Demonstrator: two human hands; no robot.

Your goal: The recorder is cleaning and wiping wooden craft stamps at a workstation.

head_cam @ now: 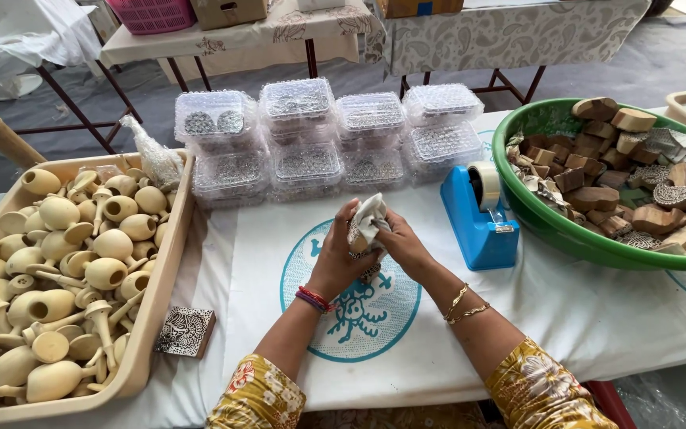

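Both hands are meeting above the white cloth-covered table (597, 318). The left hand (341, 256) and right hand (403, 246) are curling their fingers (348, 218) closed around a carved block (356, 236) partly wrapped in white paper (369, 214). Right of the fingers is standing a blue tape dispenser (476, 225); beyond them, clear boxes (295, 131).

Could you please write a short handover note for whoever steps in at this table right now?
Left hand and right hand: together at table centre, both gripping a small carved block partly wrapped in white paper.
Green basin, right: unwrapped carved wooden blocks.
Blue tape dispenser: beside the right hand.
Clear plastic boxes: stacked behind, closed.
Done: paper partly round the block.
Left: wrap looks unfinished; no tape visible on it.
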